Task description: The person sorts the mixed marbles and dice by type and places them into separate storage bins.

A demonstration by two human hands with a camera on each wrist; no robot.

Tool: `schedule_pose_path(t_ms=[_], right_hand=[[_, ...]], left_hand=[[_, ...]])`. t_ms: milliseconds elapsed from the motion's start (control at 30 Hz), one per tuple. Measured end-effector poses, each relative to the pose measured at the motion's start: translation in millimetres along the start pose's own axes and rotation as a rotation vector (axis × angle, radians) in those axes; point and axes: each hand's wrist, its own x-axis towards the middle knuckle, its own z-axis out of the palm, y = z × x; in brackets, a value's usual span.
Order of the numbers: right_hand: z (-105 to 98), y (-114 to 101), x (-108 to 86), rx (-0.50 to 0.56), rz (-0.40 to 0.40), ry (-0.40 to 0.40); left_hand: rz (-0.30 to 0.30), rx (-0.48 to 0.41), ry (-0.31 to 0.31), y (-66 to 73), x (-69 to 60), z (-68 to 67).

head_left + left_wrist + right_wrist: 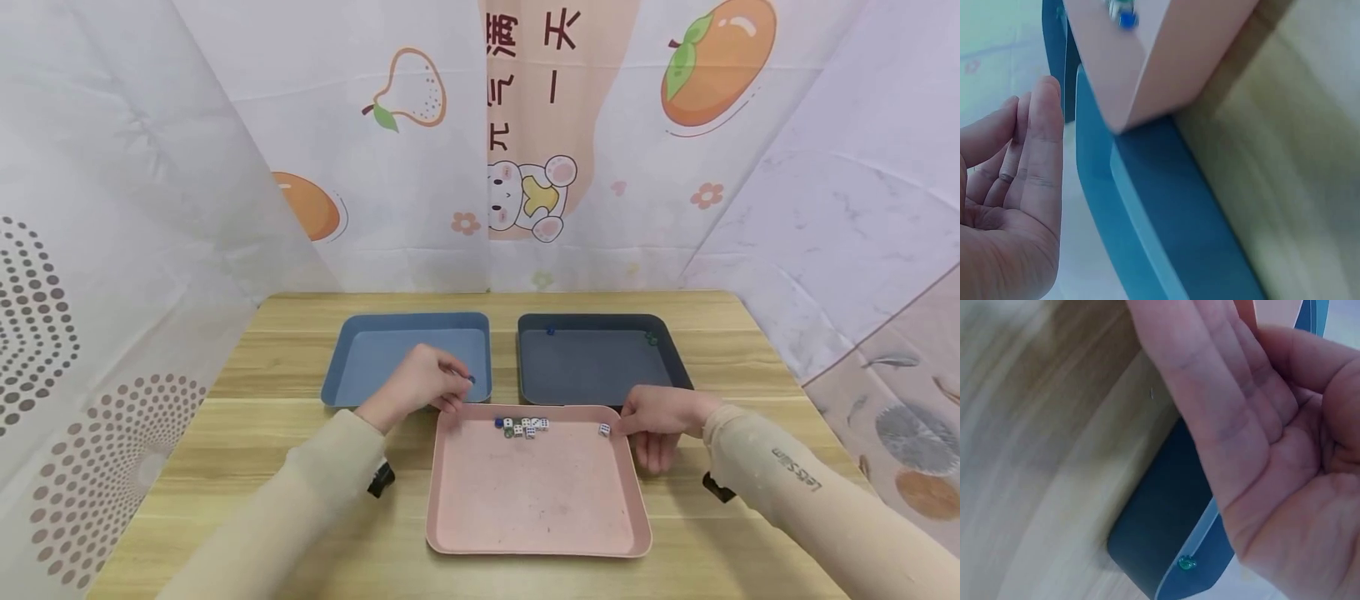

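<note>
At the right front corner of the light blue tray (390,322), my left hand (420,379) holds thumb and fingertips close together. A tiny dark thing (472,380) shows right beside these fingertips; whether it is pinched or lies in the tray I cannot tell. My right hand (663,421) is at the right wall of the pink tray (540,500), its fingers hanging outside the rim and none curled round anything. Just inside that wall, near the right fingertips, lies a white die (604,429). Several white dice (531,427) cluster along the far side, with a blue die (498,423) and a green die (509,432).
A dark grey tray (592,367) stands behind the pink one, holding a blue die (551,332) and green dice (652,339). In the left wrist view the pink tray's corner (1166,69) meets the blue tray's wall (1172,206). All three stand on a wooden table (300,467).
</note>
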Motion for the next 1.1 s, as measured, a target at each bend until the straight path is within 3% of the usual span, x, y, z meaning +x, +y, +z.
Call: schedule_pose_path(t_ms=[233, 500, 800, 1100], right_hand=[[8, 3, -1.9, 0.057, -0.005, 0.008], [12, 5, -3.4, 0.103, -0.004, -0.005], [15, 4, -3.1, 0.139, 0.008, -0.017], [16, 4, -2.9, 0.152, 0.015, -0.016]], left_hand=[[-0.009, 0.018, 0.063, 1.8, 12.3, -24.6], [-0.04, 0.054, 0.102, -1.3, 24.1, -41.0], [-0.051, 0.05, 0.107, -7.1, 34.1, -50.2], [-0.043, 0.05, 0.103, -6.9, 37.1, -48.0]])
